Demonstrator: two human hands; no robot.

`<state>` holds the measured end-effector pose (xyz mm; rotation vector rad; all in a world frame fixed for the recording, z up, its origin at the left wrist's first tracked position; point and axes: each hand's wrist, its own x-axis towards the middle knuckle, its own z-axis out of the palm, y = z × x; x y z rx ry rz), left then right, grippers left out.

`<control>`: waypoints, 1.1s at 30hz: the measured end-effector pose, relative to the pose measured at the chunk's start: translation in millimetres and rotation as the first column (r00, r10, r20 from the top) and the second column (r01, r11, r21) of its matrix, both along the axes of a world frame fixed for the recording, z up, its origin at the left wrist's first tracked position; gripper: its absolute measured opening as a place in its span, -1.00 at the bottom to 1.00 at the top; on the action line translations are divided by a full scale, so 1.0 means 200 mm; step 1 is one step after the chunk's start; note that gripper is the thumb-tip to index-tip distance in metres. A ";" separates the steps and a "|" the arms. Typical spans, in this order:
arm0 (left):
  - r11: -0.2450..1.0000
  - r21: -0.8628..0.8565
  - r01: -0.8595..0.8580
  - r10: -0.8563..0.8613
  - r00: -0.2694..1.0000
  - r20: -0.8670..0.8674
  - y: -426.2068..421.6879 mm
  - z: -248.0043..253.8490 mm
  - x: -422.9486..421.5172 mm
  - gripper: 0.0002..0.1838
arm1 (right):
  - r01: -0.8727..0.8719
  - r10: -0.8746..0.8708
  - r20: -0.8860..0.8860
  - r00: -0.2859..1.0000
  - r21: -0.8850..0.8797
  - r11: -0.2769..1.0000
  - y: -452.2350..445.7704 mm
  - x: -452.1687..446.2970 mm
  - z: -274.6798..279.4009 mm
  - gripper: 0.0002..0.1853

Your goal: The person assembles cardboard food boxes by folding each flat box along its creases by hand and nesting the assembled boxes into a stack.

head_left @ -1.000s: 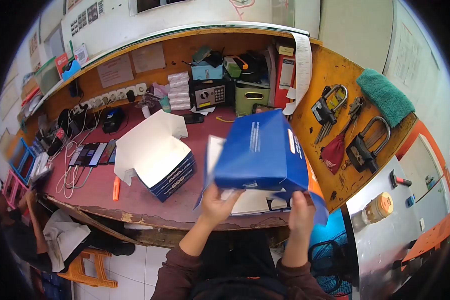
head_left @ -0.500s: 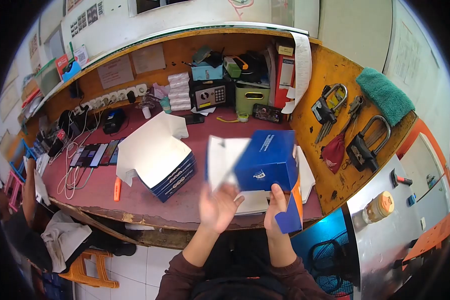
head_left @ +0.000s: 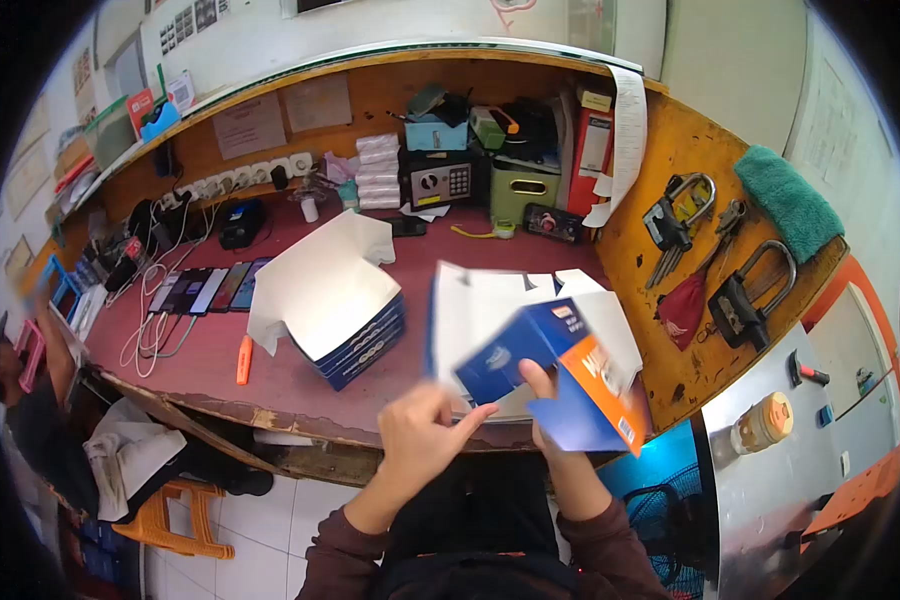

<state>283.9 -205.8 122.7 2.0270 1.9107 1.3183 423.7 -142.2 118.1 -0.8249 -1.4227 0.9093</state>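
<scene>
A blue and orange cardboard box (head_left: 515,350) with white inner flaps is tilted above the front right of the desk. My right hand (head_left: 548,400) is closed on its near side, the thumb pressed on the blue face and the fingers hidden behind. At the lower left edge of the box is my left hand (head_left: 417,430), fingers curled and thumb stretched out along the edge. Behind the box lie white cardboard pieces (head_left: 610,315). To the left stands another blue box (head_left: 360,345), its white flaps raised.
An orange highlighter (head_left: 244,360) and several phones (head_left: 205,290) lie on the maroon desk (head_left: 300,400). Behind are a small safe (head_left: 440,185) and a green box (head_left: 520,190). Padlocks (head_left: 740,310) hang at right. Another person (head_left: 40,430) sits at far left.
The blue and orange box has tipped and turned, bringing its orange side into view. My left hand has curled its fingers and rolled over beside the box. The view has shifted slightly.
</scene>
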 end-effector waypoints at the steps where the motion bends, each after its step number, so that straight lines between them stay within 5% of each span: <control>1: 1.000 -0.006 -0.010 0.010 1.000 0.001 0.04 0.01 -0.01 -0.80 | 0.030 -0.052 0.162 0.985 0.137 0.990 0.03 0.00 -0.03 -0.66; 3: 0.983 0.180 -0.024 -0.020 0.971 0.237 0.13 -0.01 -0.03 -0.63 | 0.075 -0.265 0.395 0.880 0.435 0.897 0.08 -0.01 -0.08 -0.55; 4: 0.982 0.151 0.113 -0.170 0.876 0.452 0.19 -0.12 -0.10 -0.56 | -0.229 0.131 0.450 0.884 0.171 0.958 0.05 -0.06 0.04 -0.52; 5: 0.956 0.159 0.248 -0.291 0.711 0.641 0.24 -0.23 -0.18 -0.49 | -0.514 0.508 0.396 0.765 -0.098 0.852 0.02 -0.11 0.13 -0.48; 6: 0.985 0.056 0.164 -0.163 0.763 0.625 0.24 -0.22 -0.23 -0.56 | -0.436 0.291 0.553 0.780 0.148 0.888 0.00 -0.16 0.17 -0.46; 7: 0.977 0.015 0.212 -0.117 0.479 0.870 0.20 -0.21 -0.26 -0.60 | -0.371 0.114 0.680 0.724 0.244 0.896 -0.05 -0.20 0.19 -0.59; 9: 0.943 0.098 0.319 -0.140 0.112 0.984 0.12 -0.19 -0.34 -0.55 | -0.496 -0.112 0.916 0.384 0.308 0.812 -0.03 -0.28 0.16 -0.73; 10: 0.936 0.144 0.320 -0.183 0.095 0.978 0.07 -0.17 -0.37 -0.50 | -0.506 -0.104 0.917 0.385 0.303 0.808 -0.02 -0.33 0.16 -0.73; 11: 0.939 0.142 0.312 -0.181 0.097 0.979 0.04 -0.17 -0.45 -0.50 | -0.545 -0.154 0.905 0.397 0.367 0.754 -0.01 -0.39 0.17 -0.77; 13: 0.944 -0.020 0.330 -0.203 0.627 0.752 -0.06 -0.18 -0.68 -0.54 | -0.582 -0.201 0.888 0.414 0.428 0.692 0.03 -0.52 0.20 -0.81; 14: 0.988 -0.019 0.153 -0.129 0.891 0.435 -0.07 -0.16 -0.78 -0.59 | -0.634 -0.121 0.891 0.437 0.400 0.662 0.05 -0.59 0.23 -0.81; 15: 0.999 0.051 -0.013 0.010 0.999 0.053 -0.08 -0.14 -0.86 -0.62 | -0.682 -0.038 0.890 0.454 0.374 0.628 0.08 -0.65 0.25 -0.81; 17: 0.982 0.097 -0.164 0.163 0.986 0.021 -0.06 -0.18 -0.97 -0.70 | -0.746 0.064 0.932 0.358 0.245 0.619 0.08 -0.78 0.33 -0.77; 19: 0.979 -0.010 -0.205 0.192 0.932 -0.309 -0.04 -0.28 -1.12 -0.75 | -0.777 0.088 0.938 0.336 0.223 0.589 0.10 -0.91 0.37 -0.75; 26: 0.982 0.187 -0.040 0.113 0.909 -0.400 0.00 -0.28 -1.12 -0.91 | -0.756 0.222 0.962 0.158 -0.027 0.654 0.23 -1.11 0.34 -0.66; 33: 0.974 0.210 0.090 -0.019 0.947 -0.320 0.01 -0.28 -1.07 -0.86 | -0.717 0.136 0.977 0.164 0.024 0.697 0.27 -1.06 0.24 -0.68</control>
